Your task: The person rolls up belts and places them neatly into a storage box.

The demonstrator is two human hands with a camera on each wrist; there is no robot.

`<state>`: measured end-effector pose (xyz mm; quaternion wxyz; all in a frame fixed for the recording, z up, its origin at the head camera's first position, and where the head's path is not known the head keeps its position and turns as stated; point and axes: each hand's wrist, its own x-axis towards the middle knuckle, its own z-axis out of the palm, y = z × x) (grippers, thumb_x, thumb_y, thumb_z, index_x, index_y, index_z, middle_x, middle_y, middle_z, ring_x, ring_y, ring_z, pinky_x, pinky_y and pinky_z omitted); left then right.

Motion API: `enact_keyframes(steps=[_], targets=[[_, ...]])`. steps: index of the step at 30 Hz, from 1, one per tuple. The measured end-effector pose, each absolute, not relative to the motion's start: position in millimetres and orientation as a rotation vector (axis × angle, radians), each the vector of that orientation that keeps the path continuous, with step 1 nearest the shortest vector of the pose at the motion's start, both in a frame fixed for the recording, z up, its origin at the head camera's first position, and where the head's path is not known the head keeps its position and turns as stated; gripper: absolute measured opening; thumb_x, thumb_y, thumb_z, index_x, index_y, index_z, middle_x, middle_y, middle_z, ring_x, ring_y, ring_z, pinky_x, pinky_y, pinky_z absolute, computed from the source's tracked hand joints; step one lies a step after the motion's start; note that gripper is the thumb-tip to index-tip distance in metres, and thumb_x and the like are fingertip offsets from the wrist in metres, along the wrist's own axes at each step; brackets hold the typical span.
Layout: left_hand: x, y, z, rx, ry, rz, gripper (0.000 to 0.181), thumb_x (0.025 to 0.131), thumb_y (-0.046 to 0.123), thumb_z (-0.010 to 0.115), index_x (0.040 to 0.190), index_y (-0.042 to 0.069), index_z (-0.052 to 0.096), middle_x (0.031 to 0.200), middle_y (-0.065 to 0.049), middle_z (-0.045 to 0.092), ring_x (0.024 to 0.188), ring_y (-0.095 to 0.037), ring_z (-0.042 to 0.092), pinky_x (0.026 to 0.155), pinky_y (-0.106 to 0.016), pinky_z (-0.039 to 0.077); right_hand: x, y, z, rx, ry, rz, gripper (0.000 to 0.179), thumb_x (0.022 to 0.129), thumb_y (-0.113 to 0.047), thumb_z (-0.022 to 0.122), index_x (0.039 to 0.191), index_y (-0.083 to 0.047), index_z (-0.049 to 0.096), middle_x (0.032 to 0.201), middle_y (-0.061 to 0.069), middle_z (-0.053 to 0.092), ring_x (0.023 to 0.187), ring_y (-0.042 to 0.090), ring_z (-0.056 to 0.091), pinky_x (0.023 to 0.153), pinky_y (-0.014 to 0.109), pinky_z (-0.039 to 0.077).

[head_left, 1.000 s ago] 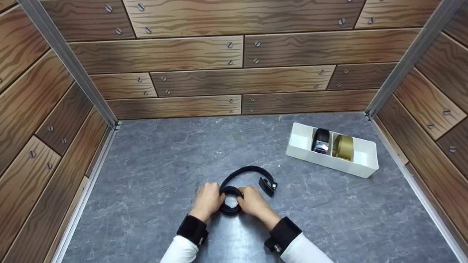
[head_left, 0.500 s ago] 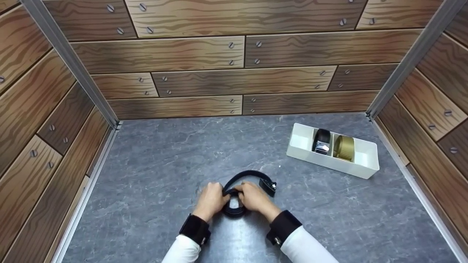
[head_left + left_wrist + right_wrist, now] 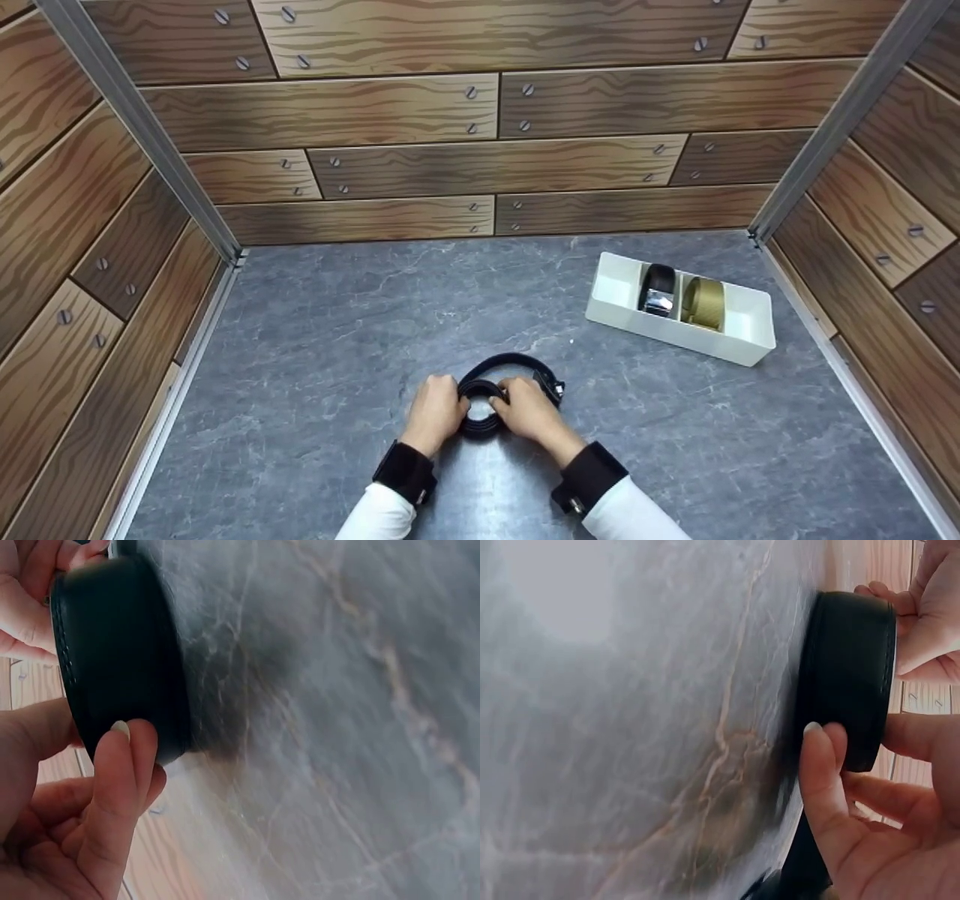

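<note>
A black belt (image 3: 481, 432) stands on its edge on the table, most of it wound into a round coil. From the coil's far side a loose length curves away to the right, ending in a metal buckle (image 3: 559, 388). My left hand (image 3: 433, 411) grips the coil's left side, thumb inside the ring and fingers outside, as the left wrist view also shows. On the opposite side my right hand (image 3: 531, 409) pinches the coil in the same way. Stitching along the belt's edge (image 3: 847, 675) shows in the right wrist view. The right hand partly covers the buckle end.
A white divided box (image 3: 679, 330) stands at the back right of the grey marbled table (image 3: 337, 322). Inside it sit a coiled black belt (image 3: 658, 289) with a shiny buckle and a coiled tan belt (image 3: 705, 302). Wood-patterned walls enclose the table on three sides.
The loose buckle end has drawn in closer to the coil and my right hand. Both hands have shifted slightly to the right with the coil, keeping hold of it.
</note>
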<state>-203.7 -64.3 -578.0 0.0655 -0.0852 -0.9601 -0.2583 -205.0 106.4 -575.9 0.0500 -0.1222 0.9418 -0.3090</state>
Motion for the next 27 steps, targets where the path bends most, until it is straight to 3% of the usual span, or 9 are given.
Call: enact_keyframes(steps=[5,12,17,22,27], targets=[[-203.4,-65.7,-579.4,-0.228,-2.891,-0.815,0.017,0.074,0.011,0.076,0.066,0.003,0.063,0.067,-0.013,0.065,0.059,-0.026,0.064,0.054,-0.039,0.052,-205.0,103.7,-575.3,-0.336,2.875,-0.929,0.017,0.091,-0.014,0.067,0.101,-0.001,0.071,0.097,0.015,0.071,0.094,0.03,0.066,0.084,0.046,0.051],[-204.9,-72.6,-581.6,-0.291,-2.879,-0.801,0.019,0.075,0.013,0.074,0.062,0.011,0.06,0.063,-0.005,0.062,0.056,-0.022,0.06,0.053,-0.039,0.049,-209.2,101.0,-574.8,-0.388,2.902,-0.881,0.009,0.091,-0.012,0.065,0.086,-0.007,0.071,0.094,0.014,0.07,0.096,0.032,0.066,0.085,0.047,0.05],[-206.1,-77.1,-580.3,-0.318,-2.9,-0.749,0.017,0.076,0.017,0.073,0.064,0.011,0.061,0.067,-0.006,0.064,0.058,-0.025,0.062,0.054,-0.041,0.049,-213.2,99.2,-575.1,-0.444,2.915,-0.859,0.009,0.091,-0.011,0.065,0.09,-0.006,0.072,0.094,0.014,0.066,0.095,0.032,0.065,0.085,0.047,0.051],[-208.0,-79.5,-578.1,-0.359,-2.91,-0.737,0.011,0.078,0.015,0.073,0.076,0.008,0.065,0.075,-0.011,0.067,0.066,-0.031,0.065,0.058,-0.044,0.05,-218.0,96.4,-574.2,-0.573,2.932,-0.79,0.013,0.091,-0.01,0.064,0.098,-0.004,0.073,0.088,0.009,0.061,0.087,0.03,0.064,0.081,0.046,0.052],[-210.5,-80.2,-577.3,-0.366,-2.938,-0.728,0.019,0.083,0.018,0.074,0.096,0.005,0.069,0.084,-0.014,0.07,0.074,-0.034,0.068,0.062,-0.046,0.052,-221.7,94.1,-577.9,-0.797,2.954,-0.69,0.011,0.092,-0.011,0.064,0.097,-0.005,0.071,0.091,0.01,0.062,0.09,0.032,0.065,0.083,0.045,0.052]])
